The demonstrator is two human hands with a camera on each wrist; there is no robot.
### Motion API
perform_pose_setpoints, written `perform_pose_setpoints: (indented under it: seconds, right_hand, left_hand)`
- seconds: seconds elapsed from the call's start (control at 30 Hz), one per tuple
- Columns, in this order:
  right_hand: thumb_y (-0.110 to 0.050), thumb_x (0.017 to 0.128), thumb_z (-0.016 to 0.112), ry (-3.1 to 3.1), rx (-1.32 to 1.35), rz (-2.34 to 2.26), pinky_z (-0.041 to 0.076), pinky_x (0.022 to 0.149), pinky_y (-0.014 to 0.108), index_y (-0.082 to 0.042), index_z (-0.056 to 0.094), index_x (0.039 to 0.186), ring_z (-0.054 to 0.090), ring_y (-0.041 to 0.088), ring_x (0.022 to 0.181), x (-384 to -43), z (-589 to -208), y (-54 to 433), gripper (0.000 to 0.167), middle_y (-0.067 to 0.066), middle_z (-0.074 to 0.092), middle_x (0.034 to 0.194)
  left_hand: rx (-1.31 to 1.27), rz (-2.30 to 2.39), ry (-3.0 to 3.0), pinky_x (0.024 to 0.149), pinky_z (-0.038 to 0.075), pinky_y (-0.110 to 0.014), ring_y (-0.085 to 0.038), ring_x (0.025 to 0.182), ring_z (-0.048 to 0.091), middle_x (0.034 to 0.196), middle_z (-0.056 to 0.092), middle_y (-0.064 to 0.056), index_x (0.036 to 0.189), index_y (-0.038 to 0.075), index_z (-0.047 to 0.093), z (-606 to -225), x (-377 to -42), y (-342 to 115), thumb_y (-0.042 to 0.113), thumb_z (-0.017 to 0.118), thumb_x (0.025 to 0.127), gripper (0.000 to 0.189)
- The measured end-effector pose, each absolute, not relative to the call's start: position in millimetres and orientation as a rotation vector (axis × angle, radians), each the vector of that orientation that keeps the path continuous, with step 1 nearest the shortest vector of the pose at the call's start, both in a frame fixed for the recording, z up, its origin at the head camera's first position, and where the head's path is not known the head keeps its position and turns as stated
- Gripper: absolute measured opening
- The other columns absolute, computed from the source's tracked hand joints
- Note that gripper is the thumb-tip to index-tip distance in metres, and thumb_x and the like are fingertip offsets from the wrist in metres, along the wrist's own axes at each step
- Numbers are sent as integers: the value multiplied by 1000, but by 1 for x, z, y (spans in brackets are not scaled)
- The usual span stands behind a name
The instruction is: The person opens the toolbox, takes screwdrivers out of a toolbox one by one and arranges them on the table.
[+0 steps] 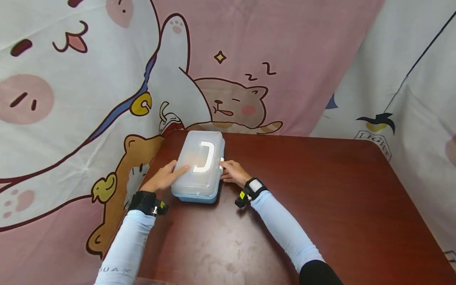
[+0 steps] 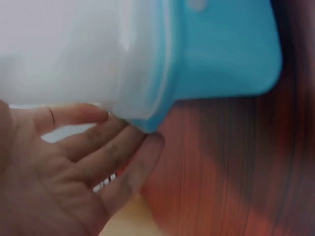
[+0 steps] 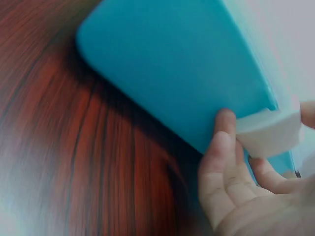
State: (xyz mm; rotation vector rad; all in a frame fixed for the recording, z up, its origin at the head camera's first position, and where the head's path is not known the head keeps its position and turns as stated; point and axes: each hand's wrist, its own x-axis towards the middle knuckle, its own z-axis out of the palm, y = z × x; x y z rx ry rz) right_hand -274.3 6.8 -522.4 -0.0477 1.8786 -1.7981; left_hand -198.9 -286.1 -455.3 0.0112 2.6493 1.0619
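Note:
A storage box (image 1: 192, 158) with a blue base and a cloudy translucent lid lies on the table, its lid down. A white handle (image 1: 211, 155) is set in the lid. My left hand (image 1: 162, 178) holds the box's left side, thumb over the lid and fingers (image 2: 115, 152) at the blue rim (image 2: 160, 110). On the opposite side, my right hand (image 1: 235, 173) grips a white latch (image 3: 270, 132), with fingertips at its lower edge. The latch stands out from the blue wall. Contents behind the lid show only as a faint warm-toned blur.
The dark red wooden table (image 1: 320, 198) extends right and toward me. A cloth (image 1: 285, 59) with cartoon animals hangs behind it and along the left. Each wrist wears a strapped camera, such as the right one (image 1: 242, 200).

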Motion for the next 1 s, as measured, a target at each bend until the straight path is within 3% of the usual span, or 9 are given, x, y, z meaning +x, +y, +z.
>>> perform_pose_setpoints:
  seconds: [0.23, 0.47, 0.73, 1.0]
  right_hand:
    - [-54, 99, 68, 1904, -39, -1751, 60, 69, 29, -8, 55, 139, 72, 16, 83, -274, -518, 90, 62, 8, 73, 102]
    - [-56, 99, 68, 2067, -126, -1651, 60, 70, 32, -8, 62, 138, 73, 19, 87, -262, -531, 167, 62, 9, 75, 102]
    - [-48, 104, 64, 2189, -84, -1644, 60, 74, 33, -5, 60, 142, 73, 21, 91, -257, -532, 235, 57, 12, 75, 112]
    - [-46, 103, 65, 2284, 10, -1634, 56, 70, 34, -6, 65, 137, 73, 22, 87, -252, -522, 254, 53, 12, 75, 110]
  left_hand:
    - [131, 1141, 2776, 105, 53, -59, -31, 118, 63, 139, 65, -17, 146, 12, 48, -465, -188, -216, 69, 53, 101, 73]
    - [228, 1099, 2897, 81, 53, -40, -20, 92, 62, 107, 70, -11, 126, 10, 59, -481, -179, -146, 64, 60, 100, 60]
    - [426, 1067, 2894, 71, 52, -36, -14, 80, 65, 89, 72, -8, 110, 7, 65, -482, -199, -88, 67, 58, 100, 61]
    - [388, 1120, 2697, 69, 48, -33, -14, 79, 61, 91, 73, -3, 116, 8, 70, -473, -217, -69, 68, 64, 95, 64]
